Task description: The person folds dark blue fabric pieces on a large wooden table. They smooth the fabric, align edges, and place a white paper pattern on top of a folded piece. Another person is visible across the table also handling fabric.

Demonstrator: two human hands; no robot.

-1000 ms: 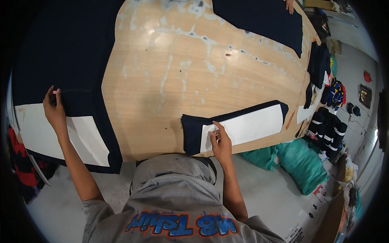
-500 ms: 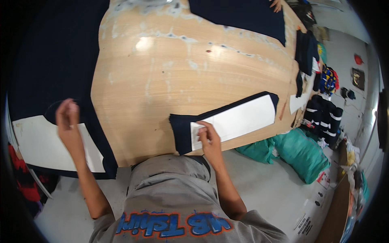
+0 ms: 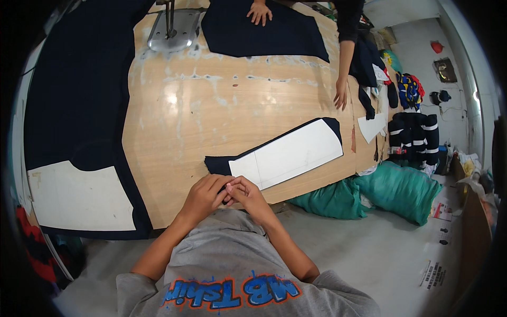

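My left hand (image 3: 203, 195) and my right hand (image 3: 247, 196) meet at the table's near edge, fingers curled together. A small dark bit shows between them, perhaps the corner of the cloth beneath; I cannot make out what they hold. Just beyond, a white pattern piece (image 3: 293, 153) lies on a navy cloth piece (image 3: 216, 165), whose dark margin shows along its far side. At the left, a second white pattern piece (image 3: 82, 198) with a curved notch rests on a large navy cloth (image 3: 79, 100).
A co-worker's hand (image 3: 260, 11) lies flat on another navy piece (image 3: 264, 34) at the far side; the other hand (image 3: 340, 94) hangs above the wooden table (image 3: 174, 121). A machine with a metal base (image 3: 171, 39) stands far left of centre. Green sacks (image 3: 391, 190) sit right.
My left hand has left the left-hand pattern piece and joined my right hand at the near edge. The view has shifted, and a co-worker's arm now reaches in at the far right.
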